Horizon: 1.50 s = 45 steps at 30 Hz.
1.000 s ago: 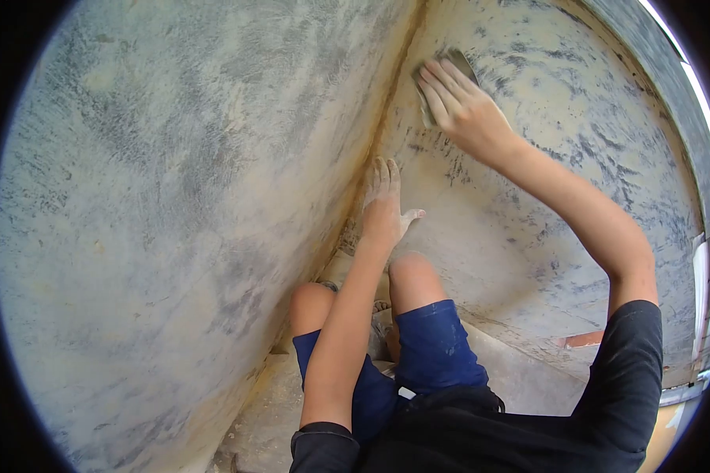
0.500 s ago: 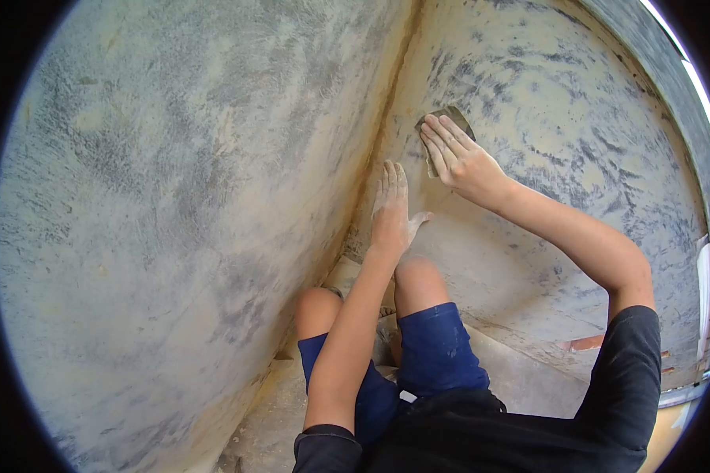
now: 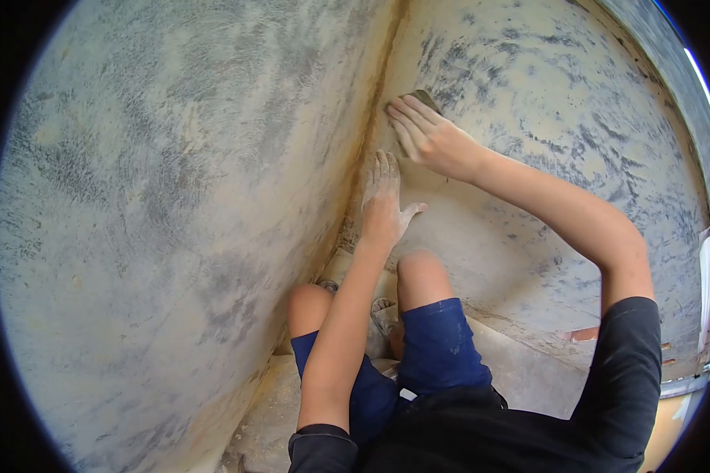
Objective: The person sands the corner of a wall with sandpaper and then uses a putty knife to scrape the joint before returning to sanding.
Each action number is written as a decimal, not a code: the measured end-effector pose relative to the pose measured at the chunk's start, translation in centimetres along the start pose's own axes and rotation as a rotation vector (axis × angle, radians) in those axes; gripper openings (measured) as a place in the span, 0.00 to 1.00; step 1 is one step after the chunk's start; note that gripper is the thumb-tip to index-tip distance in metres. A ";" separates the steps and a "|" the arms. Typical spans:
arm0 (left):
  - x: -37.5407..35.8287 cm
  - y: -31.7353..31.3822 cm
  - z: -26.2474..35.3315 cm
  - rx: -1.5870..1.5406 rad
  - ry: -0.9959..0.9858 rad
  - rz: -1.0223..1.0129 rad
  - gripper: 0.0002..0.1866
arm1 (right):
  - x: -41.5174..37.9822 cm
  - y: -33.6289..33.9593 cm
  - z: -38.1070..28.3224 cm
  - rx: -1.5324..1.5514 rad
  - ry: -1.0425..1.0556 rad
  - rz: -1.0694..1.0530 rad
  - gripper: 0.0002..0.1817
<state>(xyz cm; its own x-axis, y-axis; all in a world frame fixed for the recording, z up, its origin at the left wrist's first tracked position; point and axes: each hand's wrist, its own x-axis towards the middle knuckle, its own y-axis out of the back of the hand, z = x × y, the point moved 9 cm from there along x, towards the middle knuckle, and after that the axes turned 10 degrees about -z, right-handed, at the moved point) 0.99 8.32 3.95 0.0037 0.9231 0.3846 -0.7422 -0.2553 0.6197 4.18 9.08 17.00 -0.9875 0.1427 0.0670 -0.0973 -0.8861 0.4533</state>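
My right hand [image 3: 435, 142] presses a dark, thin sheet that looks like sandpaper [image 3: 426, 98] against the right-hand wall [image 3: 544, 134]. Its fingers lie together over the sheet, and only the sheet's edges show past them; the thumb is hidden. Lower and to the left, my left hand [image 3: 383, 197] is coated in white dust and holds nothing. Its fingers point up and the thumb sticks out to the right. It lies against the wall surface beside the brownish corner joint [image 3: 368, 130].
A large grey-and-cream wall [image 3: 158, 197] rises close on the left. My bent knees [image 3: 424, 276] are near the corner, above a dusty floor [image 3: 521, 366]. Exposed red brick [image 3: 584, 335] shows low on the right wall, and a raised edge [image 3: 670, 98] curves along its far side.
My right hand has slid the sandpaper left and upward toward the corner. My left hand has shifted slightly left, with the view moving a little too.
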 end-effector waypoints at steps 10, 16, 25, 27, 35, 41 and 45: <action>0.1 0.6 -0.2 0.078 -0.024 0.016 0.63 | -1.5 0.7 0.4 0.094 -0.006 -0.050 0.28; -0.2 0.7 0.0 0.048 -0.021 0.031 0.62 | 0.2 0.7 0.0 0.052 -0.061 -0.034 0.27; -0.6 0.6 -0.6 0.037 -0.061 -0.010 0.61 | 1.1 0.3 -0.3 0.069 -0.066 -0.018 0.27; -0.9 0.3 -0.3 -0.002 -0.063 -0.016 0.61 | 0.7 0.5 -0.1 0.140 -0.134 -0.028 0.28; -0.1 0.7 -0.4 0.073 -0.054 -0.022 0.63 | 0.8 0.7 0.6 0.134 -0.118 0.094 0.26; -0.4 1.2 0.0 -0.015 -0.051 0.030 0.61 | -4.2 1.0 -0.7 0.147 -0.097 0.034 0.27; -0.3 1.3 -0.5 0.059 -0.080 0.026 0.61 | -2.0 1.0 0.3 0.188 -0.091 0.095 0.27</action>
<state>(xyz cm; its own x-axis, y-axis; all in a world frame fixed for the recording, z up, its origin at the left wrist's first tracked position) -0.26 7.89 4.29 0.0398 0.8907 0.4529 -0.7019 -0.2978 0.6471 6.05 8.03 17.64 -0.9750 0.1097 0.1932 0.0284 -0.8009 0.5981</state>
